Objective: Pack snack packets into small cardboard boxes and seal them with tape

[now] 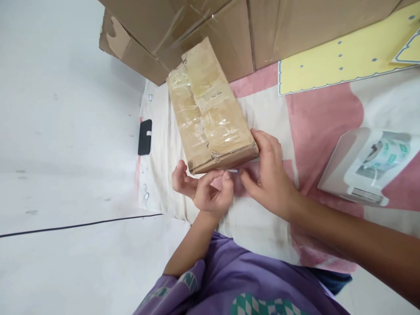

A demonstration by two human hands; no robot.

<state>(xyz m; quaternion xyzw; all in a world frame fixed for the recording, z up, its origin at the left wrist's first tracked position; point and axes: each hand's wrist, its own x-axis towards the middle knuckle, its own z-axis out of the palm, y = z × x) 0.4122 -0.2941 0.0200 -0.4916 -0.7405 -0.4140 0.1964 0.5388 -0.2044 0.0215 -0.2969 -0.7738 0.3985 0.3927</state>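
Observation:
A small brown cardboard parcel [208, 111], wrapped in clear tape, lies on a pink and white blanket [315, 122]. My left hand [203, 188] is at the parcel's near edge, its thumb and fingers pinched on a thin pale strip [233, 171] below the box's bottom edge. My right hand [269, 173] rests against the parcel's near right corner, its thumb meeting the same strip and its fingers curled along the box's side.
Large flattened cardboard boxes [262, 30] stand behind the parcel. A yellow sheet [344, 57] lies at the upper right. A white label printer [367, 166] with a roll sits to the right. A black phone [145, 137] lies at the blanket's left edge. White floor extends left.

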